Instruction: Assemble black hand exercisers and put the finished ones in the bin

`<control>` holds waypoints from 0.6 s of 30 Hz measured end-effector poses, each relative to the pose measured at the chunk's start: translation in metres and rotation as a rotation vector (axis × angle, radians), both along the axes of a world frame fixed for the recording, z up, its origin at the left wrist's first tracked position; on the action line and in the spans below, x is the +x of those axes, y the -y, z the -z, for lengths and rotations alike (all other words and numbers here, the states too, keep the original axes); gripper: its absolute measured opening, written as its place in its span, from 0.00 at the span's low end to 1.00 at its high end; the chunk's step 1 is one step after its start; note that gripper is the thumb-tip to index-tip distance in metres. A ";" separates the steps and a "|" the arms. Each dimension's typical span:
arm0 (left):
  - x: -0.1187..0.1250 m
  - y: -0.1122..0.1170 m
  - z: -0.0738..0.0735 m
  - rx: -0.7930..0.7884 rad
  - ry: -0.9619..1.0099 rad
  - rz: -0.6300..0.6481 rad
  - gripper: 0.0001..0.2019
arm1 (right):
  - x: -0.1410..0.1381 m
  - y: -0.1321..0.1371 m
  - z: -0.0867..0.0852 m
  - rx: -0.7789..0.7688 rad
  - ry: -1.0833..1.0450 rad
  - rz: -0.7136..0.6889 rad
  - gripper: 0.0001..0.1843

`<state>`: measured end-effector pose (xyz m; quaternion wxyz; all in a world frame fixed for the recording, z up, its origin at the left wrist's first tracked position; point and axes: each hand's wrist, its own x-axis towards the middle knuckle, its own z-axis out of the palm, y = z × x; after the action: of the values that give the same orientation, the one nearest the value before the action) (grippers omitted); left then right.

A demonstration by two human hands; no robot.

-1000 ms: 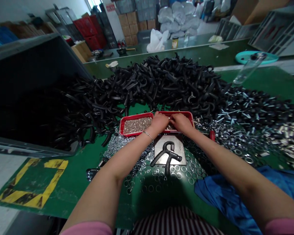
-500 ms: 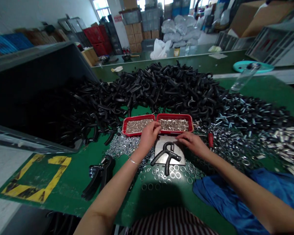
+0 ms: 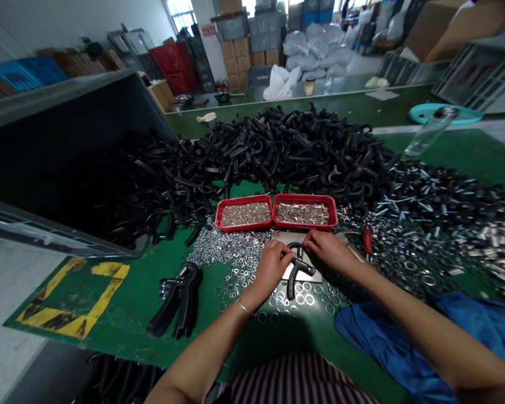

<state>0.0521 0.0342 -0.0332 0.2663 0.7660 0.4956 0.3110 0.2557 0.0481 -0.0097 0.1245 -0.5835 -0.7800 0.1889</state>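
Observation:
A black hand gripper lies on a small metal plate on the green table. My left hand rests closed on its left handle. My right hand pinches at the top of the same gripper, near its spring. Two red trays of small metal parts sit just beyond the plate. Loose metal rings lie scattered around the plate.
A big heap of black handles fills the table's far side. Assembled black grippers lie at the left front. A dark bin stands left, a blue cloth right front, a red-handled screwdriver and metal parts right.
Both hands have pulled back from the red trays to the hand gripper on the plate. The left hand now lies on its handle and the right hand is at its top.

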 end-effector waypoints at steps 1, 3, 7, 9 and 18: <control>0.000 0.001 -0.002 0.017 -0.022 0.009 0.06 | -0.004 -0.001 -0.003 0.012 0.051 -0.014 0.10; -0.001 0.003 -0.005 0.057 -0.079 0.040 0.05 | -0.013 -0.004 -0.010 0.041 0.146 -0.054 0.08; -0.002 0.009 -0.009 0.125 -0.180 0.090 0.05 | -0.024 -0.011 -0.017 0.079 0.267 -0.162 0.08; -0.002 0.011 -0.009 0.135 -0.195 0.090 0.05 | -0.021 -0.012 -0.017 0.083 0.300 -0.199 0.07; 0.005 0.011 -0.010 0.273 -0.440 0.201 0.08 | -0.009 0.005 -0.006 0.118 0.333 -0.116 0.13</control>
<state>0.0575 0.0228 -0.0230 0.0761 0.8891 0.4167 0.1732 0.2466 0.0433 -0.0040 0.0168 -0.5525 -0.8318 0.0503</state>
